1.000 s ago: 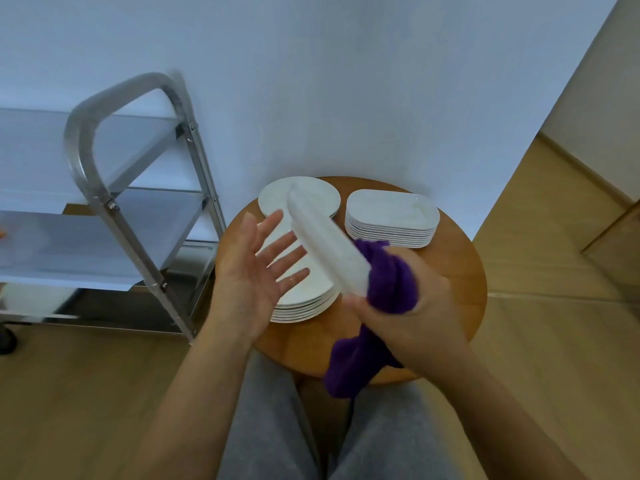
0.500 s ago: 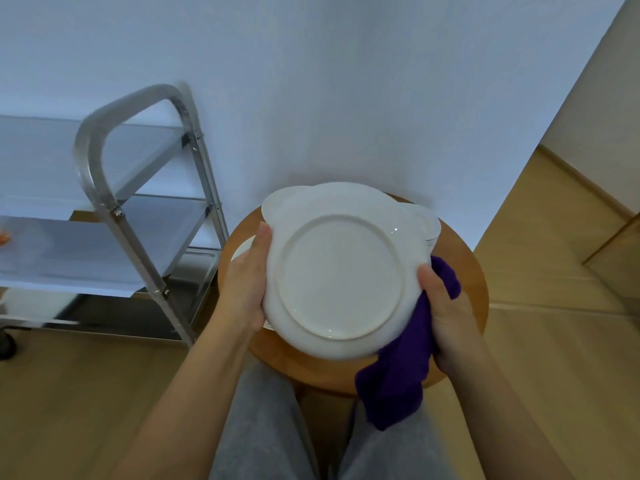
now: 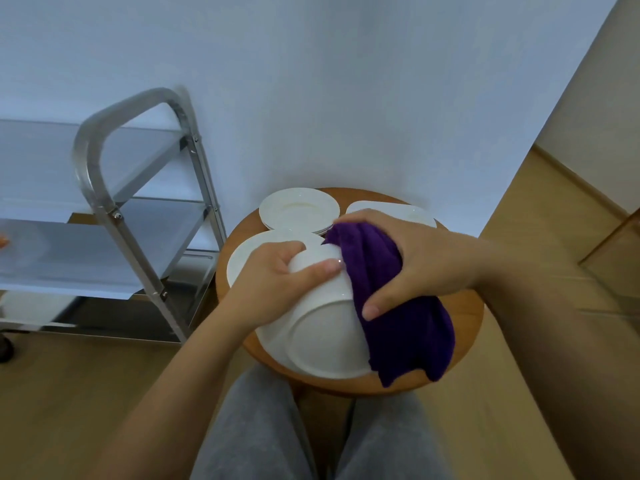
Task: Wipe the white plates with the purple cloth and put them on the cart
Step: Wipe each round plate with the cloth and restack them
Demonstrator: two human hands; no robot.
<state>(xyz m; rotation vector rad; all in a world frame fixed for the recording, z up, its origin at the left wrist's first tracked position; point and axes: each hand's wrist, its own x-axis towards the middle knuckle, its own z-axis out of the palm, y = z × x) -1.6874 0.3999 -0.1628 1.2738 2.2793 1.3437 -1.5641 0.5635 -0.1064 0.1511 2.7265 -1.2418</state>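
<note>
- Head view: my left hand (image 3: 273, 285) has its grip clamped on the rim of a white plate (image 3: 322, 327), held underside up over the round table (image 3: 464, 327).
- My right hand (image 3: 419, 261) has its grip closed on the purple cloth (image 3: 408, 327), pressing it against the plate's right side.
- I judge the plate stiff, glossy, slippery and breakable, best held at the rim; the cloth is soft and limp.
- The cart (image 3: 104, 188) stands to the left.

A single head-worn wide-angle view is given, aimed forward and steeply down from close above. The round wooden worktop (image 3: 464, 327) is centred, the steel cart (image 3: 114, 216) seen at left, the person's grey-clad knees (image 3: 263, 427) at bottom.
</note>
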